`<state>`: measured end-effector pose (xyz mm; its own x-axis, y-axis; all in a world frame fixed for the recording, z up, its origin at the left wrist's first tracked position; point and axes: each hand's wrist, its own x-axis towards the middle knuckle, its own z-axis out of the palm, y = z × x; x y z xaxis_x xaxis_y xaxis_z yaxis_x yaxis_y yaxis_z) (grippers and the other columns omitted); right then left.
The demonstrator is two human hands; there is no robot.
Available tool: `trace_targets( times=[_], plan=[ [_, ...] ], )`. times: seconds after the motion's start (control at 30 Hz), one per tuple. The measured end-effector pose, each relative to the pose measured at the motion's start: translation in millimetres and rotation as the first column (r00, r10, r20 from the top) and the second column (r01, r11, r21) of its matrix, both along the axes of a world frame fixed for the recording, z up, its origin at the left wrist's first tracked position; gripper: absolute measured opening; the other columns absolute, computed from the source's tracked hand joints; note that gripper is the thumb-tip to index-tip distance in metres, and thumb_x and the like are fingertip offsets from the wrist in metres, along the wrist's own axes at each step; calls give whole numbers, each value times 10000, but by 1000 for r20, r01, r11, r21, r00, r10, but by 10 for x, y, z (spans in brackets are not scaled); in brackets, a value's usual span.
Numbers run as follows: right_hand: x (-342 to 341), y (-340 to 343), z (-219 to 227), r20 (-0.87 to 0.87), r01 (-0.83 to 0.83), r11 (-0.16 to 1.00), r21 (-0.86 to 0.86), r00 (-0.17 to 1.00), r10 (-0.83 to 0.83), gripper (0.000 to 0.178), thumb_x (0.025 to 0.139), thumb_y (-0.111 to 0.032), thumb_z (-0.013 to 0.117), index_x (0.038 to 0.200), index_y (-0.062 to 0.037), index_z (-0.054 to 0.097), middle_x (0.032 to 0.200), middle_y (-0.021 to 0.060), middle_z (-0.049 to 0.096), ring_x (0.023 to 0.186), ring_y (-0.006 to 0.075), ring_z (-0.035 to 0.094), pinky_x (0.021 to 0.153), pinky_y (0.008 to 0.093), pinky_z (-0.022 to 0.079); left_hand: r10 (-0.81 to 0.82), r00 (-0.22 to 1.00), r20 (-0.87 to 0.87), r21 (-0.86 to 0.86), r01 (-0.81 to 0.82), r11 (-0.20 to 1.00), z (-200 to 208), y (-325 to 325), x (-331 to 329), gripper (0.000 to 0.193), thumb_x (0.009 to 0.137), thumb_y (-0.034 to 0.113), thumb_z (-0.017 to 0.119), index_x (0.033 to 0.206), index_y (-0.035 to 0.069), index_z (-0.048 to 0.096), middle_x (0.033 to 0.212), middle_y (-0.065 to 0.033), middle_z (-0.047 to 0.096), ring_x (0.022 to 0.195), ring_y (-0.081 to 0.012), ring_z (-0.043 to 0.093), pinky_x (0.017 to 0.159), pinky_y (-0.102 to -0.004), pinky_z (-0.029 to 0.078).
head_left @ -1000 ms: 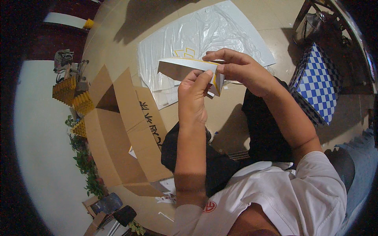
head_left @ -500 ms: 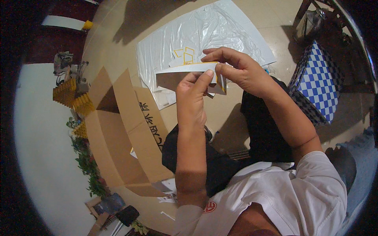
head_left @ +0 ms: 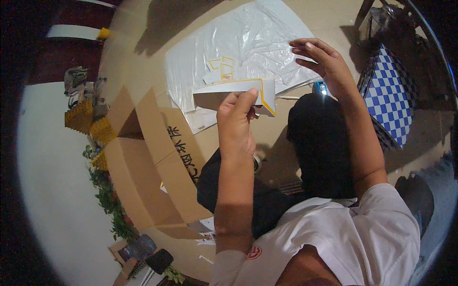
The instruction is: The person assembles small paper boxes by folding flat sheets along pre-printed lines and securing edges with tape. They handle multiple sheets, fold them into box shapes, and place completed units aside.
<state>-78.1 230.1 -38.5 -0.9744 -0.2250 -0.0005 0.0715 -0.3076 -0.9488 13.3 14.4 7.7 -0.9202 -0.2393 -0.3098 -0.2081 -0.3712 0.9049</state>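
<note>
A folded white card piece (head_left: pixel 224 87) with yellow edging is pinched between the thumb and fingers of my left hand (head_left: pixel 237 107). Its right end bends down into an angled flap, and its left part shows a shaded inner side. My right hand (head_left: pixel 318 57) is raised to the right of the card, holding nothing, with its fingers apart. Beyond the card, yellow-outlined paper cut-outs (head_left: pixel 223 66) lie on a board (head_left: pixel 267 33) covered in shiny white plastic film. A small blue object (head_left: pixel 320 88) lies near my right wrist; its kind is unclear.
An open cardboard box (head_left: pixel 143 176) with handwriting on a flap stands at my left, with some white pieces near it. Green plants (head_left: pixel 112 205) line the wall behind it. At right stands a blue-and-white checkered item (head_left: pixel 389 102), beside dark furniture legs.
My right hand has let go of the card and moved away to the upper right, its fingers spreading. My left hand still holds the card in nearly the same place.
</note>
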Motion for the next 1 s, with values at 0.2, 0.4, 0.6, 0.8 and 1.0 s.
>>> trace_targets(
  times=[0.2, 0.4, 0.6, 0.8, 1.0],
  plan=[
    [92, 1014, -2269, 432, 174, 905, 389, 833, -346, 293, 922, -150, 540, 1191, -51, 602, 987, 61, 652, 763, 123, 580, 619, 244, 483, -26, 997, 69, -34, 28, 999, -130, 121, 1, 176, 788, 142, 708, 896, 19, 644, 740, 29, 574, 630, -54, 425, 597, -216, 316],
    [540, 1463, -3375, 537, 124, 836, 534, 714, -449, 381, 880, -136, 581, 1260, -126, 554, 964, 68, 608, 719, 128, 566, 596, 283, 493, -66, 978, 196, -57, 78, 995, -295, 238, -37, 196, 789, 149, 708, 929, 50, 612, 844, 2, 596, 759, -97, 476, 697, -253, 349],
    [390, 1397, -3627, 481, 13, 794, 608, 789, -381, 305, 847, -191, 636, 1137, -97, 636, 936, 127, 678, 789, 180, 648, 657, 326, 522, -55, 971, 234, -78, 75, 994, -429, 265, -94, 305, 774, 159, 724, 1019, 55, 575, 977, -42, 626, 919, -169, 578, 821, -331, 414],
    [200, 1473, -4093, 541, 40, 843, 536, 751, -379, 263, 859, -229, 646, 1060, -60, 642, 864, 104, 654, 715, 184, 620, 656, 334, 503, -86, 959, 271, -48, 103, 994, -471, 291, -180, 308, 769, 149, 730, 1026, 61, 585, 956, -31, 632, 884, -153, 585, 785, -311, 422],
    [102, 1430, -4035, 624, -84, 841, 534, 711, -325, 221, 885, -247, 610, 1002, -60, 607, 721, 35, 558, 581, 140, 539, 510, 287, 452, -32, 965, 260, -66, 51, 997, -480, 345, -173, 177, 811, 130, 701, 961, 56, 641, 855, 16, 646, 710, -57, 515, 623, -213, 362]
  ],
)
